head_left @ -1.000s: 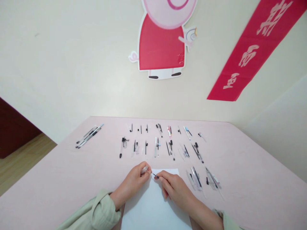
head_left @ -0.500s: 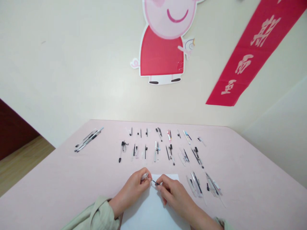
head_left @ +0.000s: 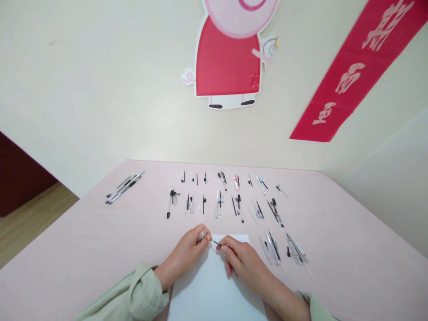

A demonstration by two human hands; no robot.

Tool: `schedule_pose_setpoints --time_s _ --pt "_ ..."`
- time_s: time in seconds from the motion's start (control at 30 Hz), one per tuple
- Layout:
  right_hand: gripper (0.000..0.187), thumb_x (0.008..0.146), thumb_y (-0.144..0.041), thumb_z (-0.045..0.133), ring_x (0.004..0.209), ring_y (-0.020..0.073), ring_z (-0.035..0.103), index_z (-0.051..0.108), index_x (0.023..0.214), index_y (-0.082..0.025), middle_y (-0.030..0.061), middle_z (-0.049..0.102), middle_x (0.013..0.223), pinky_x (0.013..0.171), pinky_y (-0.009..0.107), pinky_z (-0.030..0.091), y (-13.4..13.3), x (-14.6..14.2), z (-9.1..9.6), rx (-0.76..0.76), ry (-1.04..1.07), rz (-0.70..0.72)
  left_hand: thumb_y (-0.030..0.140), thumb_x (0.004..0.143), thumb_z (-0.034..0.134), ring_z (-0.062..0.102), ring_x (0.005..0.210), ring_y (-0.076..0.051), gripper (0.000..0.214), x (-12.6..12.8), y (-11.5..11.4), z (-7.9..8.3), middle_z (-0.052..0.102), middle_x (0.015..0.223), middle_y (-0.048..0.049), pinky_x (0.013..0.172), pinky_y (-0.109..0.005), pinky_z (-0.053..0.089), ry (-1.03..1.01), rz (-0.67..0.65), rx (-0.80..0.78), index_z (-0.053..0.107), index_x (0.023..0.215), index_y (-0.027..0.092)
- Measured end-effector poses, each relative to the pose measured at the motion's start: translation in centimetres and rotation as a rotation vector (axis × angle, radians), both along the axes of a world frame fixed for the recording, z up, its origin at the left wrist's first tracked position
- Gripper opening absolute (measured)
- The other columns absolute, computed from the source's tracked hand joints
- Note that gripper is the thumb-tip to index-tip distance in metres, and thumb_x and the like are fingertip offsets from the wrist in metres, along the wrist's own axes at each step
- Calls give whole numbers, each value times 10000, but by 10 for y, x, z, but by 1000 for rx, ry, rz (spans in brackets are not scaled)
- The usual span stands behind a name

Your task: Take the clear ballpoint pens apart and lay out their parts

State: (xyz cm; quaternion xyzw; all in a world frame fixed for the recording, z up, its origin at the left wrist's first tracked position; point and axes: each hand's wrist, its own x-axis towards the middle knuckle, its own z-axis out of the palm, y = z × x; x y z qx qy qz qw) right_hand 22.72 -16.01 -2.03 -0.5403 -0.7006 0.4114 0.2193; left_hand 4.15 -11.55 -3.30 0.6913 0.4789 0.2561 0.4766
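Over the top end of a white sheet of paper [head_left: 214,294], both hands are closed close together. My left hand [head_left: 185,252] grips a translucent pen barrel [head_left: 202,235], most of it hidden inside the fingers. My right hand [head_left: 245,261] pinches a thin dark pen refill [head_left: 216,243] between thumb and forefinger. The refill spans the small gap between the hands, its left end at the left fingertips. Whether that end sits inside the barrel, I cannot tell.
Pen parts lie in rows across the pink tabletop [head_left: 67,267], including a black-capped piece [head_left: 168,215]. Several pens [head_left: 125,187] lie together at far left. Clear barrels and refills [head_left: 272,247] are right of the paper. A wall [head_left: 100,89] stands behind.
The view has tilted down slightly, so everything sits a little higher or shifted. Both hands keep nearly the same pose, with the refill still between them.
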Motion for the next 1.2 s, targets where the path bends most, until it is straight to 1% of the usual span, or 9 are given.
schedule_pose_setpoints --time_s 0.1,0.2,0.33,0.47,0.7,0.83,1.0,1.1,1.2 --pt "242 951 -282 351 492 115 516 581 919 -217 -63 583 486 642 203 384 0 0 0 -6 5 -2 303 830 424 346 571 -116 140 0 0 0 366 588 78 561 -236 284 10 -4 -3 463 742 201" --pt "240 949 -265 345 494 117 516 577 914 -215 -62 589 490 648 207 383 0 0 -1 -14 -5 -5 266 821 426 325 545 -107 82 -1 -1 -1 351 583 88 538 -225 267 -22 -16 -19 476 807 202" --pt "254 954 -270 337 507 124 524 584 926 -216 -60 591 497 665 217 384 0 0 -1 -9 -14 -2 273 829 420 297 520 -103 109 -2 -2 -2 323 563 97 500 -217 232 -56 -46 -58 488 875 201" --pt "278 956 -274 330 518 126 532 599 928 -209 -55 589 500 678 221 388 0 0 0 -9 -11 -2 269 828 427 275 510 -101 100 -2 -2 -1 304 543 98 485 -222 208 -44 -59 -57 495 843 197" --pt "276 951 -266 334 539 130 536 603 920 -214 -53 591 501 686 221 388 0 0 -2 -12 -24 0 218 802 422 335 566 -107 61 -1 0 -4 373 603 78 543 -225 269 -36 -29 -15 476 787 194" --pt "273 951 -270 337 544 131 540 602 926 -211 -52 595 508 685 221 388 0 1 -3 -13 -16 -7 286 841 411 337 576 -114 119 0 0 0 365 605 77 555 -232 276 -18 -10 -9 467 786 197" --pt "242 938 -256 366 543 121 542 599 898 -206 -54 582 510 672 214 386 1 0 -1 -14 -4 -17 387 844 448 298 551 -113 201 -1 -1 9 309 573 91 530 -233 249 -22 -51 -67 451 763 203" --pt "176 912 -246 421 556 111 546 590 875 -211 -58 580 542 635 202 373 -1 -1 -1 -2 13 -35 443 847 438 288 527 -113 248 -2 1 9 291 546 99 518 -231 243 -44 -30 -107 431 755 213" --pt "150 891 -209 438 590 110 552 587 909 -217 -54 592 597 621 200 368 -1 0 0 29 36 -43 497 846 421 277 491 -110 299 -1 3 7 296 515 105 506 -231 233 -55 4 -130 414 732 220"
